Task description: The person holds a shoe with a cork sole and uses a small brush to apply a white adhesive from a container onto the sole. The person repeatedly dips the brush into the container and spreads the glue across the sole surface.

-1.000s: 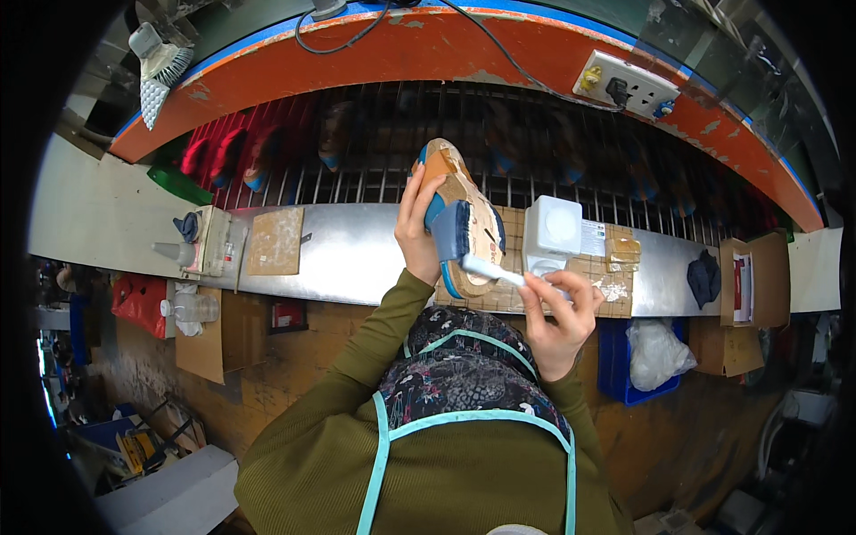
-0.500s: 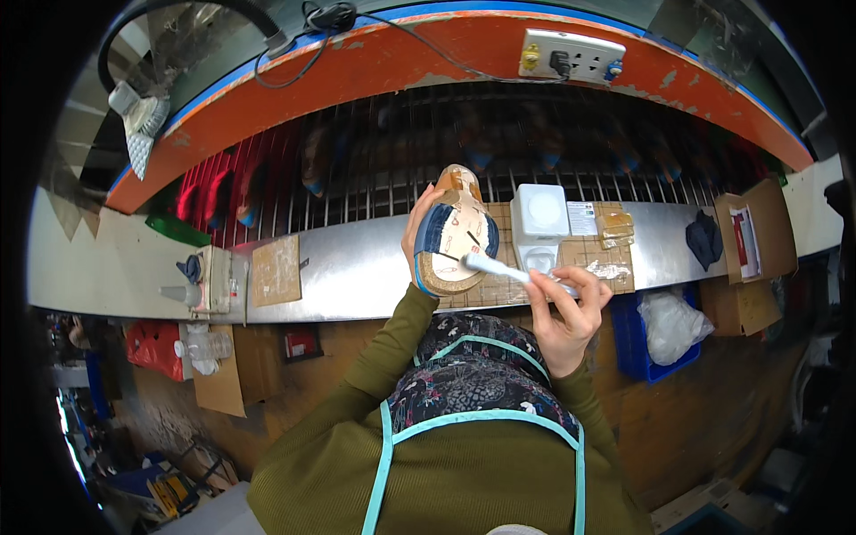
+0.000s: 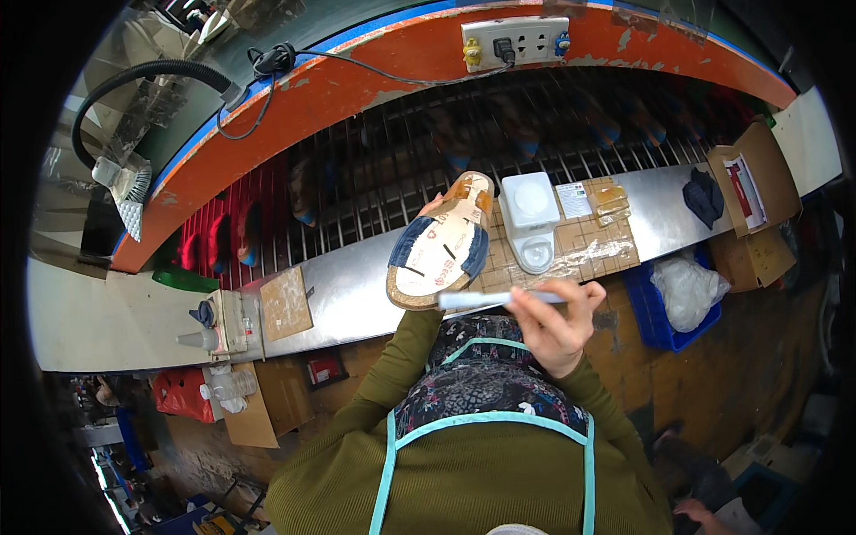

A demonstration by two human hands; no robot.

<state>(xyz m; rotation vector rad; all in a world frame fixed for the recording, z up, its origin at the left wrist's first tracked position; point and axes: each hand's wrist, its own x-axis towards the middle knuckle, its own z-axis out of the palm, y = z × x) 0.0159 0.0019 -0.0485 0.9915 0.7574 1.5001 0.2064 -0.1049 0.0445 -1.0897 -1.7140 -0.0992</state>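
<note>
My left hand [image 3: 432, 206] is mostly hidden behind an unfinished shoe [image 3: 446, 241], gripping it with the underside toward me. Its pale sole carries marks, dark blue fabric edges wrap over both sides, and the lower end has a cork-coloured rim. My right hand [image 3: 557, 332] pinches a light grey-blue brush [image 3: 481, 300] between thumb and fingers. The brush lies nearly level, its head at the shoe's lower right edge; whether it touches cannot be told. Right of the shoe stands a white plastic dispenser [image 3: 528, 202] with a round cup at its front.
The dispenser rests on a taped cardboard sheet [image 3: 593, 250] on the metal ledge [image 3: 357, 281]. Behind runs a rack of metal bars [image 3: 374, 169] with several shoes. A cardboard box [image 3: 753, 183] and a blue bin [image 3: 655, 325] are at right, a board [image 3: 286, 304] at left.
The shoe has tilted and shows more of its sole. My right hand has drawn the brush down from the sole to its lower edge. The whole view has turned slightly.
</note>
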